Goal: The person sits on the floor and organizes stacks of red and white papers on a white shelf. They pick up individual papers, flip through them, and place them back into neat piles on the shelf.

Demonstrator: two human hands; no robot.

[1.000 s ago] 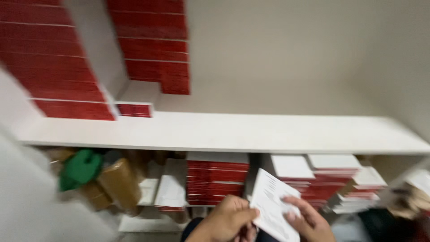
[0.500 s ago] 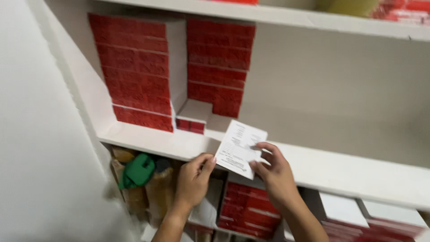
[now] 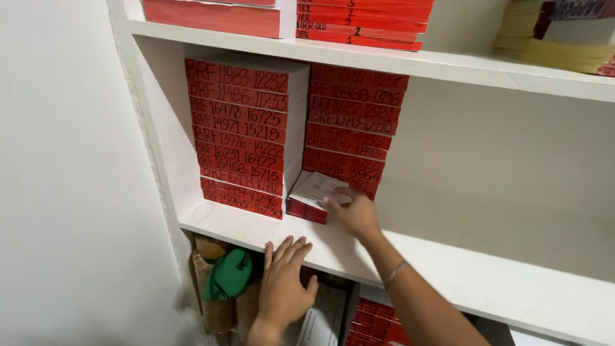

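My right hand (image 3: 354,213) rests on a white paper slip (image 3: 318,189), pressing it onto a short red-edged stack of booklets (image 3: 306,210) on the white shelf (image 3: 448,269). My left hand (image 3: 282,282) lies flat with fingers spread on the shelf's front edge and holds nothing. Two tall stacks of red-spined booklets with handwritten labels stand behind: one at the left (image 3: 240,138), one to its right (image 3: 351,125), just above the short stack.
More red booklets (image 3: 359,22) lie on the shelf above, with yellowish pads (image 3: 557,38) at the far right. Below the shelf sit a green object (image 3: 229,274), brown packages and more red stacks (image 3: 375,323). A white wall (image 3: 70,192) closes the left side.
The view has swung up and left toward the shelf. The paper slip, held in both hands before, now lies on the short stack under my right hand; my left hand dropped to the shelf edge.
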